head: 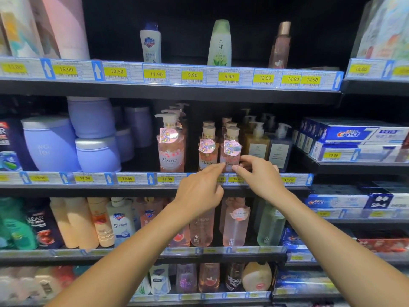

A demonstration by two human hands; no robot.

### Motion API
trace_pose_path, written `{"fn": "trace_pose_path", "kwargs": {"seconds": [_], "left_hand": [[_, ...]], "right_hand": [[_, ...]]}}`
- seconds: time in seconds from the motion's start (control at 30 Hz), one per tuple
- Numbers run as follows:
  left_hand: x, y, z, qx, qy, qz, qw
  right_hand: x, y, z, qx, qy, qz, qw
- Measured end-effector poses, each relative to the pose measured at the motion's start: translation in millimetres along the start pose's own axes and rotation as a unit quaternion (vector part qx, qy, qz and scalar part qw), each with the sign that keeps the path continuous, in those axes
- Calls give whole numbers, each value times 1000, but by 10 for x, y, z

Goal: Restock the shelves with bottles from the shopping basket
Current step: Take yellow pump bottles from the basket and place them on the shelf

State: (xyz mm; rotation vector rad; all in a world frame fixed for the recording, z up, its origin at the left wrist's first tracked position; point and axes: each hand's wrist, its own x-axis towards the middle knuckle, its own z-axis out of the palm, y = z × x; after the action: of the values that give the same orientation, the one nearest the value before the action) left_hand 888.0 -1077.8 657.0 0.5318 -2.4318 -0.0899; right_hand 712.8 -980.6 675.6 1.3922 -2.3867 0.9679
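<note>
- The middle shelf (132, 179) carries a row of pink pump and capped bottles behind its price strip; the shopping basket is out of view.
- The pink bottle (231, 149) stands upright at the front edge of that shelf, touching or just beside a matching neighbour bottle (207, 149) on its left.
- It looks like a full, rigid plastic bottle of liquid: fairly heavy for its size, smooth and probably slippery, and likely to topple into the row if pushed high up. The body below the round sticker seems the safest place to hold it, not the cap.
- The right hand (261, 173) grips the bottle's lower right side, thumb in front and fingers curled behind.
- The left hand (199, 193) reaches in from the left, its forefinger tip touching the bottle's lower front; I cannot tell whether it pinches or only steadies.
</note>
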Motion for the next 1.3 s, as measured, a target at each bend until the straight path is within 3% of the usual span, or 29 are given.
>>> {"fn": "trace_pose_path", "kwargs": {"seconds": [0.33, 0.5, 0.67, 0.93, 1.3], "left_hand": [[-111, -41, -25, -3, -16, 20, 1000], [-292, -130, -83, 43, -10, 31, 999], [-571, -367, -142, 60, 35, 58, 996], [-1238, -934, -127, 83, 12, 45, 995], [-2893, -1948, 216, 67, -140, -75, 985]], "right_hand": [[-105, -30, 16, -45, 14, 10, 999], [-375, -123, 40, -60, 86, 14, 994], [-706, -249, 134, -108, 146, -45, 982], [-1183, -620, 721, -129, 54, -81, 987], [-1995, -1102, 2124, -113, -150, -97, 977]]}}
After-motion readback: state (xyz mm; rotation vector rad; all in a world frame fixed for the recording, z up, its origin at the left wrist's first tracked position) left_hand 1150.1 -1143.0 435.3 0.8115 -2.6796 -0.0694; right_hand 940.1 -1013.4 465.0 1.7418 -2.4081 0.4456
